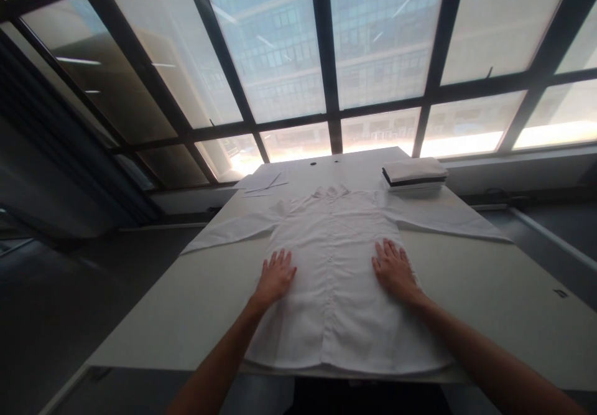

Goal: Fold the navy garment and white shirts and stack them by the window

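A white long-sleeved button-up shirt [347,278] lies spread out front side up, collar toward the window and both sleeves stretched out to the sides. Its hem reaches the table's near edge, and fine wrinkles cross the body. My left hand [276,276] rests flat on the left side of the shirt's body, fingers a little apart. On the right side of the body lies my right hand [394,270], also flat with its fingers stretched out. Neither hand grips the cloth.
The shirt is on a white table [177,315]. A stack of folded white and dark cloth [414,174] sits at the far right. Some paper sheets [265,180] lie at the far left. Behind the table stand large dark-framed windows [332,116]; a dark curtain [69,135] hangs at left.
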{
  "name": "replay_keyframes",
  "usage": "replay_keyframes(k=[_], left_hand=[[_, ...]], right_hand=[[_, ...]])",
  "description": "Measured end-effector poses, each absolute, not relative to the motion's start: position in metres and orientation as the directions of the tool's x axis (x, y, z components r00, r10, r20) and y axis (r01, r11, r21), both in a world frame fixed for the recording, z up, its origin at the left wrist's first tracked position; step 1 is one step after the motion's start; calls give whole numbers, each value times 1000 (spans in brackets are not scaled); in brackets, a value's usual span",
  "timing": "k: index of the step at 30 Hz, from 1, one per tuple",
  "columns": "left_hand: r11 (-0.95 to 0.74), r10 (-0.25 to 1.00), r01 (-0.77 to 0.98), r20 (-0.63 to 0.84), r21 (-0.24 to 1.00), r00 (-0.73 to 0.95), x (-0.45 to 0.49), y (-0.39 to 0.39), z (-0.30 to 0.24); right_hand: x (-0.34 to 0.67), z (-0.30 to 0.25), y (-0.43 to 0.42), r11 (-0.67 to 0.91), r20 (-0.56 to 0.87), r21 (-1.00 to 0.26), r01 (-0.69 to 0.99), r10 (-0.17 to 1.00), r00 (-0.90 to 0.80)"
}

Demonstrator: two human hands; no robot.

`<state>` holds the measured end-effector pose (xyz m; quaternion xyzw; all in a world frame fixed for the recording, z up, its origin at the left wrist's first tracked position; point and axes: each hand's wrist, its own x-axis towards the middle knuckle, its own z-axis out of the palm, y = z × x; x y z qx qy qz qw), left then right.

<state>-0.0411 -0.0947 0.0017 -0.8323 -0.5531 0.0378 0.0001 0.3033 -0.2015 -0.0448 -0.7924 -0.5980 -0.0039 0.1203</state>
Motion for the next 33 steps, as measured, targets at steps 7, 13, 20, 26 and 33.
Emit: replay_keyframes(k=[7, 13, 20, 26, 33], left_hand=[[-795, 582, 570, -1, 209, 813, 47, -96, -2], [-807, 573, 551, 58, 212, 817, 53, -96, -16], [-808, 574, 547, 82, 220, 815, 52, -96, -18], [-805, 577, 550, 79, 221, 813, 52, -95, -20], [-802, 582, 554, 79, 225, 810, 51, -93, -21]], right_hand=[[302, -30, -202, 77, 165, -222, 972, 986, -40], [282, -11, -217, 466, 70, -327, 822, 879, -471], [257, 16, -280, 628, 55, -558, 542, 680, -731], [260, 28, -302, 658, 94, -614, 436, 610, -787], [268, -12, -248, 313, 116, -326, 892, 950, -291]])
